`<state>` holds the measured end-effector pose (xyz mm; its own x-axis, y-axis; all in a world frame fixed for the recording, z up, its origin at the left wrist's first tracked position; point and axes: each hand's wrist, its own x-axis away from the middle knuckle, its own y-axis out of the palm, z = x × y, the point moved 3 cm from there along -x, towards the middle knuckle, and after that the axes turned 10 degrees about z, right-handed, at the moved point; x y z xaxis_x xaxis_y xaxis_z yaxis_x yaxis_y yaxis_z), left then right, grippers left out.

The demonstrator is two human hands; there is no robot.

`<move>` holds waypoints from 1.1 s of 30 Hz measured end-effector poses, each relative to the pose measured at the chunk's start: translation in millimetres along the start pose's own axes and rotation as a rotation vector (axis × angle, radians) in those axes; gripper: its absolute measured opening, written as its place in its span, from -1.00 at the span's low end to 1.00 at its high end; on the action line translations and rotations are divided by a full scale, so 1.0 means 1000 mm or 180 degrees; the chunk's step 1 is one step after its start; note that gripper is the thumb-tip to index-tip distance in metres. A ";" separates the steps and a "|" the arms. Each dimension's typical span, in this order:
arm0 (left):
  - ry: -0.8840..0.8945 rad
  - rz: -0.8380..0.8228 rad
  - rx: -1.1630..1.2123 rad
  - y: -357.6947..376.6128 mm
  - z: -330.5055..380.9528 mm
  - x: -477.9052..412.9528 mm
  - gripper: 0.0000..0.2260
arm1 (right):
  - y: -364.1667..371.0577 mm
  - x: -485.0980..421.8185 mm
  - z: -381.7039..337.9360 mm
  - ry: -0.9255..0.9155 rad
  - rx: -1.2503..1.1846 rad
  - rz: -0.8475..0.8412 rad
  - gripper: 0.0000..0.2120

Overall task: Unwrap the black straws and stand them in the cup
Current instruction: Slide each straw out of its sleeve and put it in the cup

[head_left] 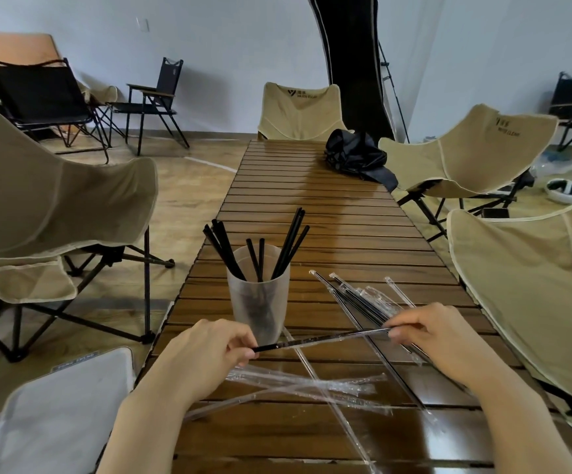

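A frosted plastic cup [259,304] stands on the wooden slat table [346,217], with several bare black straws [288,248] leaning in it. In front of the cup I hold one black straw [318,341] level, still partly in its clear wrapper. My left hand [206,350] pinches the bare black end; my right hand [441,336] pinches the wrapper end. A few wrapped black straws [356,302] lie on the table to the right of the cup. Empty clear wrappers [305,384] are strewn under and between my hands.
Beige folding chairs stand around the table: left [55,206], far end [300,111], right [469,148] and near right [534,285]. A crumpled black bag [356,155] lies at the table's far right. A grey mesh chair seat [59,415] sits at bottom left.
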<state>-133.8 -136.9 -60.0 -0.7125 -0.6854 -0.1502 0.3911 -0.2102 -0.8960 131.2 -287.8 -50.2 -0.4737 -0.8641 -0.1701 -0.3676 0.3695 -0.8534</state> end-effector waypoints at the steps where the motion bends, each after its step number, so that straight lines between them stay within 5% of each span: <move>1: 0.0025 -0.0053 0.0043 0.002 0.002 -0.001 -0.92 | 0.002 0.000 -0.001 -0.0020 -0.0055 -0.0026 -0.85; 8: -0.0018 -0.0001 0.0170 0.001 0.005 -0.005 -0.82 | 0.003 -0.001 0.000 -0.0028 -0.0119 -0.0016 -0.77; 14: -0.0254 0.0084 0.0122 -0.013 -0.010 0.003 -0.80 | -0.009 0.004 0.023 0.0667 0.0224 0.0442 -0.69; 17: -0.0269 -0.0184 0.0134 -0.010 -0.009 0.005 -0.80 | -0.005 0.007 0.022 0.0927 0.0471 0.0117 -0.87; 23: -0.0123 -0.0309 0.0260 -0.002 0.011 0.001 -0.80 | 0.008 -0.001 -0.015 0.0054 -0.0002 -0.0364 -0.74; 29: 0.0097 -0.0264 0.0529 0.008 0.034 -0.007 -0.82 | 0.017 -0.003 -0.019 0.0091 -0.0178 -0.0324 -0.71; 33: -0.0039 -0.0048 0.0473 -0.002 0.024 -0.006 -0.79 | 0.009 -0.003 -0.004 0.0551 -0.0018 0.0249 -0.69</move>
<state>-116.1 -148.5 -47.5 -0.7121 -0.6897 -0.1312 0.4630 -0.3209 -0.8262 126.6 -280.3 -55.0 -0.6316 -0.7610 -0.1481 -0.3285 0.4357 -0.8380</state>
